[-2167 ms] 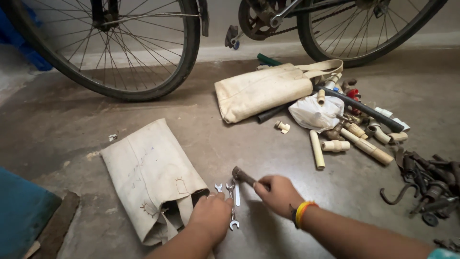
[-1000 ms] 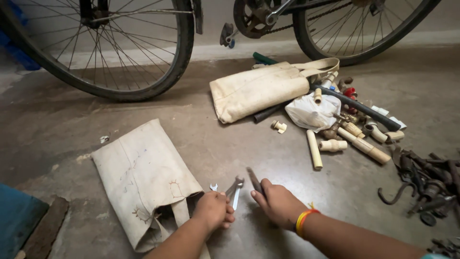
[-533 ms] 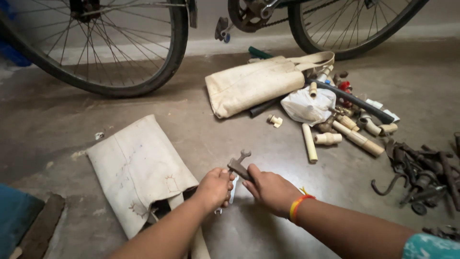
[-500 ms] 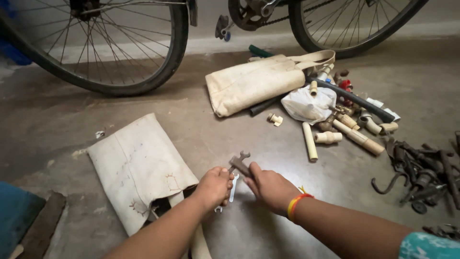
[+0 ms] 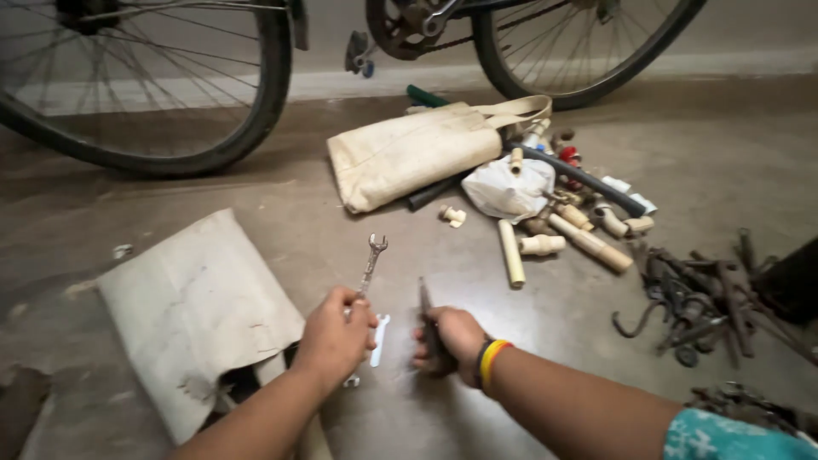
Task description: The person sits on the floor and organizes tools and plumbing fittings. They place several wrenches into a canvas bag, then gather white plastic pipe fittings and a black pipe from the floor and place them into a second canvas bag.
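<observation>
— Where the left hand (image 5: 334,339) is closed, what is gripped?

— A slim silver spanner (image 5: 370,266) is grasped near its lower end. Its long axis runs up and away from the person, tilted slightly to the right, and its open jaw end points toward the far bags, raised above the concrete floor (image 5: 341,221).

— And what is held on the other side?

— A dark, rusty tool (image 5: 425,308) is clenched in the right hand (image 5: 448,338). Only a short length is seen above the fist, pointing up and away, nearly parallel to the spanner; its head cannot be made out. A yellow and orange band (image 5: 492,359) is worn at that wrist.

— What is found between the two hands?

— A small pale spanner (image 5: 378,337) is seen lying flat on the floor, lengthwise away from the person, just beside the left hand's fingers.

— And further out?

— A flat cloth bag (image 5: 192,311) is spread left of the left hand, its open mouth near the wrist. Farther off, a second, fuller cloth bag (image 5: 409,155) is laid beside a heap of cream pipe fittings (image 5: 554,234) and a white plastic bag (image 5: 509,189). A pile of rusty metal parts (image 5: 694,294) is seen at the right, and bicycle wheels (image 5: 213,128) are stood along the back.
</observation>
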